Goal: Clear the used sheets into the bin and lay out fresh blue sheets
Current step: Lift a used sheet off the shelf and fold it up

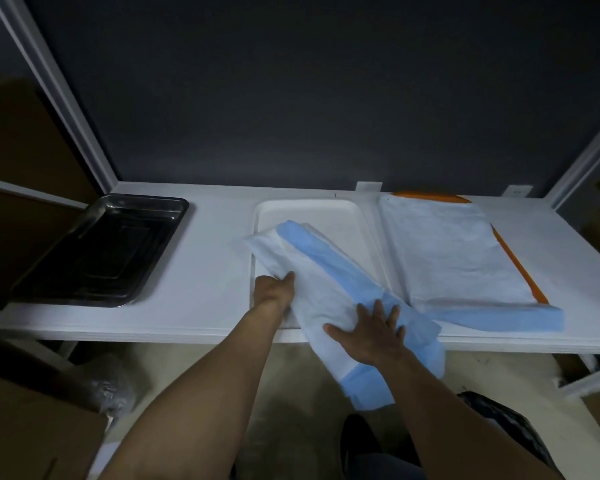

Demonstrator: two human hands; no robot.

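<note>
Table point(208, 268), sheet point(321, 285) diagonal far-left to near-right, left grip point(275, 288) on edge, right grip point(371, 337) flat

Left arm: bare, extended forward.
Left hand point(274, 289): fingers curled, gripping the edge of the sheet point(319, 296).
Right arm: bare, extended forward.
Right hand point(371, 336): palm down, fingers spread flat on the sheet.
</note>
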